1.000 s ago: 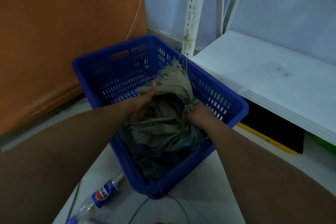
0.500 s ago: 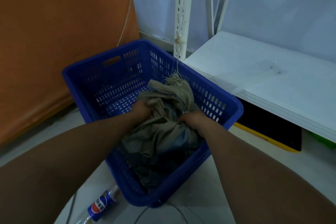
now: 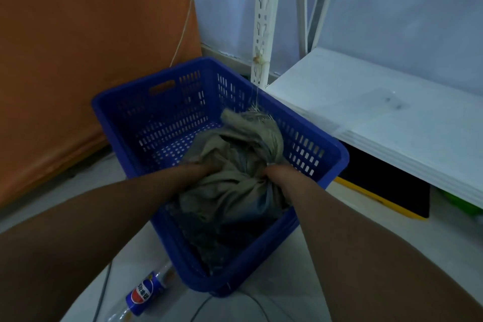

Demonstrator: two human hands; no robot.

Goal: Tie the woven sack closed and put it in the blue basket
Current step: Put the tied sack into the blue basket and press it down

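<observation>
Folds of the woven sack (image 3: 235,162) covered the fingertips of the left hand (image 3: 201,168), which was pressed into the cloth on the sack's left side; how far those fingers were bent could not be told. The right hand (image 3: 278,175) had its fingers curled tight around a gathered bunch of the sack's cloth, with the tips partly buried there too. Both forearms were cut off by the lower edge of the view. The light was dim and bluish, and the dark stuff under the sack at the near end was too murky to tell apart from the sack itself. The sack lay inside the blue basket (image 3: 146,91), crumpled toward the near and right side, its frayed end (image 3: 258,115) raised close to the far right wall, while the perforated bottom showed bare at the far left. The basket stood on a pale floor. Just beside its near corner lay a plastic bottle (image 3: 143,293) with a blue label, next to a thin cable (image 3: 100,295). An orange sheet (image 3: 91,47) hung behind on the left, a slotted white upright (image 3: 264,21) rose just behind the basket, and a white shelf board (image 3: 379,112) ran along the right, with a black, yellow-edged object (image 3: 379,185) beneath it.
</observation>
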